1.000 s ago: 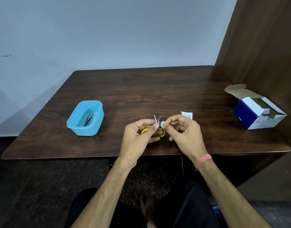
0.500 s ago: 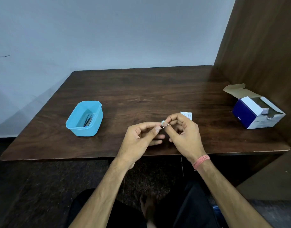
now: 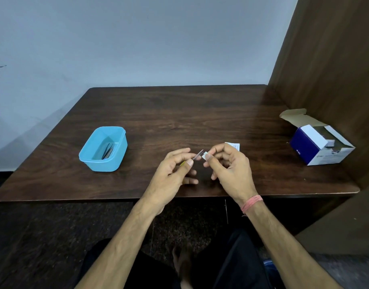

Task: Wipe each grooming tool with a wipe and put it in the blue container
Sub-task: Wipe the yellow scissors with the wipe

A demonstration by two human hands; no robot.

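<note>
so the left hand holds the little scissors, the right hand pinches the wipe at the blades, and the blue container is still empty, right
Not quite: the head view shows the blue container already holds dark tools. The rest stands: the left hand holds the scissors and the right hand pinches the wipe at the blades.

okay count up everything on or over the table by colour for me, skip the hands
Blue: 1, the blue container
Dark: 1 cluster of tools, number unclear
Yellow-handled: 1, scissors
White: 2, wipe, torn packet
Blue and white: 1, open box
Total: 6

Dim, even light — sharp, edges bowed.
</note>
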